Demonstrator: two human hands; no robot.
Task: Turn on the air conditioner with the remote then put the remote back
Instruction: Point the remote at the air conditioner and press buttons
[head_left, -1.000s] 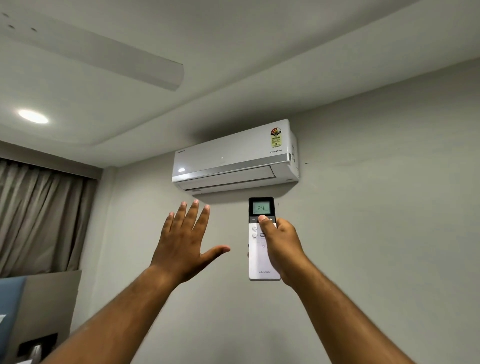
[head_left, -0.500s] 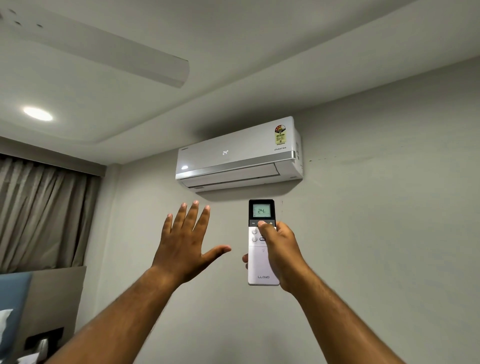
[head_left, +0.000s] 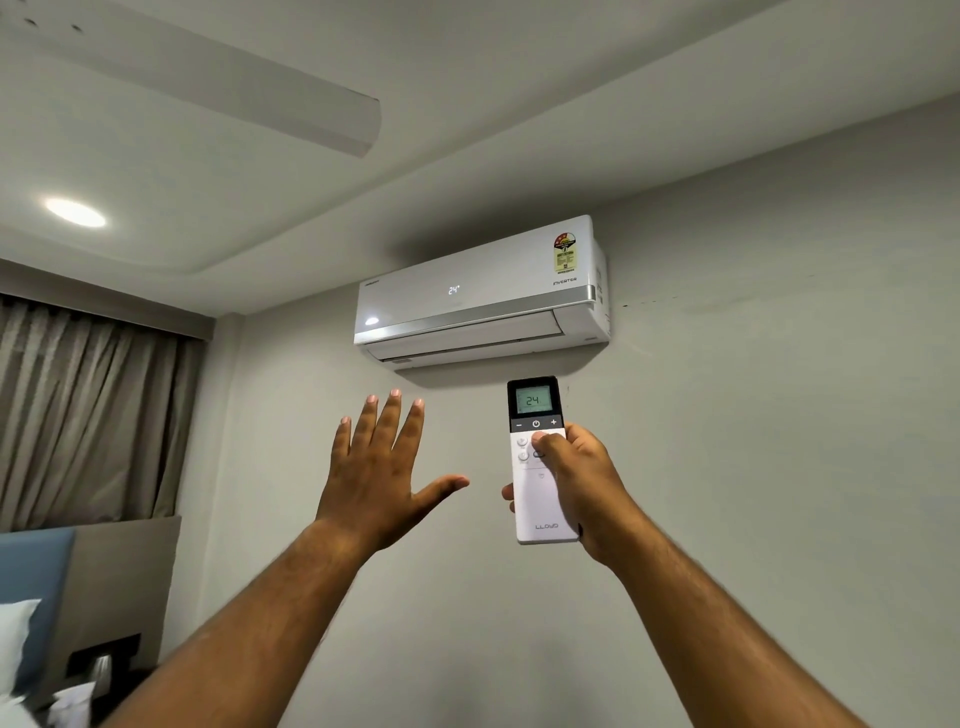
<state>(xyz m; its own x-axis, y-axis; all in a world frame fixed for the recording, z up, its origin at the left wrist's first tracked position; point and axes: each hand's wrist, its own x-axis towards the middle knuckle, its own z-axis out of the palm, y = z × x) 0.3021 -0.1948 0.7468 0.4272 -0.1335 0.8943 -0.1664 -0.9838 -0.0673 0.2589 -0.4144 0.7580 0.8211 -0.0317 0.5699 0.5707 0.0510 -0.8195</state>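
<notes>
A white air conditioner (head_left: 483, 291) hangs high on the grey wall, its front panel lit with "24". Just below it, my right hand (head_left: 582, 483) holds a white remote (head_left: 537, 499) upright, pointed at the unit. The remote's dark top has a small screen reading 24, and my thumb rests on the white buttons just under the power key. My left hand (head_left: 384, 467) is raised beside it, fingers spread, holding nothing, a short gap left of the remote.
A ceiling fan blade (head_left: 249, 93) and a round ceiling light (head_left: 75, 212) are overhead. Brown curtains (head_left: 83, 415) hang at the left. A blue headboard (head_left: 31, 582) and white pillow (head_left: 15, 623) show at the lower left.
The air conditioner's panel has lit up with "24". My thumb has slid down off the power key. The view has shifted slightly; both hands stay raised.
</notes>
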